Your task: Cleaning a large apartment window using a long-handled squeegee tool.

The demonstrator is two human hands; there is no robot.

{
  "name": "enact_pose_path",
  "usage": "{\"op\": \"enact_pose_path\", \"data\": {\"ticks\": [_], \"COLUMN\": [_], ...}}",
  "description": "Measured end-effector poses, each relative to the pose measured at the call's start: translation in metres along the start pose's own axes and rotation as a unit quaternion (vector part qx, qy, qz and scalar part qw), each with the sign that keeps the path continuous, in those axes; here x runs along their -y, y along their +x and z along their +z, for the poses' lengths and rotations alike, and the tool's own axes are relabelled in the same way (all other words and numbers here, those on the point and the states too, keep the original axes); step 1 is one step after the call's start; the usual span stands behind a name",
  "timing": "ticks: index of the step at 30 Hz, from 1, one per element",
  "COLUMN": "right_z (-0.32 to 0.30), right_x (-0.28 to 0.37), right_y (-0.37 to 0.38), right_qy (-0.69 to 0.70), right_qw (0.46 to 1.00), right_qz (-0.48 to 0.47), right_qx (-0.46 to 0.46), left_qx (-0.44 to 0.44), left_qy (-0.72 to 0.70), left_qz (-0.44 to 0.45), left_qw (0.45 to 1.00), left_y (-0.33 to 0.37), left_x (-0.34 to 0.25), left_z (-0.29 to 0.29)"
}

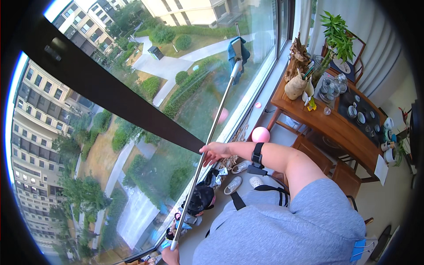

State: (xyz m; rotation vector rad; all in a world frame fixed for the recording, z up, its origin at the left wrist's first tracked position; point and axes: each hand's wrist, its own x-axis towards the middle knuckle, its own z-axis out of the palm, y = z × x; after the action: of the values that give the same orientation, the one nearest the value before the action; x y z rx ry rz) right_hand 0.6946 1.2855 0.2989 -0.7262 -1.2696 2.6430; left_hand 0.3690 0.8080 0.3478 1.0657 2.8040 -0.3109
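Observation:
A long flat mop with a silvery pole (216, 126) slants across the large window (176, 106). Its head, wrapped in a blue cloth (232, 52), lies against the glass near the far side frame. My right hand (213, 153), at the end of an outstretched arm, has its fingers loosely round the middle of the pole, close to the dark window bar (123, 90). Down at the lower edge, my left hand (170, 255) is closed at the white bottom end of the pole; part of it is cut off by the picture's edge.
Right of the window stands a wooden table (318, 112) with a plant (338, 37), glass jars (329, 88) and cups. A pink ball (260, 134), shoes (232, 185) and a dark bag (201, 198) lie on the floor by the sill. Chairs (346, 176) are tucked beside the table.

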Motion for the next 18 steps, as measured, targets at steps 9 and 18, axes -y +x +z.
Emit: {"op": "enact_pose_path", "data": {"ticks": [9, 18], "right_z": [-0.122, -0.170], "right_x": [0.055, 0.061], "right_y": [-0.023, -0.039], "right_qy": [0.002, 0.147], "right_qw": [0.958, 0.872], "right_qz": [-0.113, -0.221], "right_qx": [-0.263, -0.410], "left_qx": [-0.030, -0.059], "left_qy": [-0.130, -0.184], "left_qz": [0.146, 0.258], "left_qw": [0.980, 0.947], "left_y": [0.049, 0.055], "left_x": [-0.163, -0.249], "left_z": [-0.081, -0.115]}}
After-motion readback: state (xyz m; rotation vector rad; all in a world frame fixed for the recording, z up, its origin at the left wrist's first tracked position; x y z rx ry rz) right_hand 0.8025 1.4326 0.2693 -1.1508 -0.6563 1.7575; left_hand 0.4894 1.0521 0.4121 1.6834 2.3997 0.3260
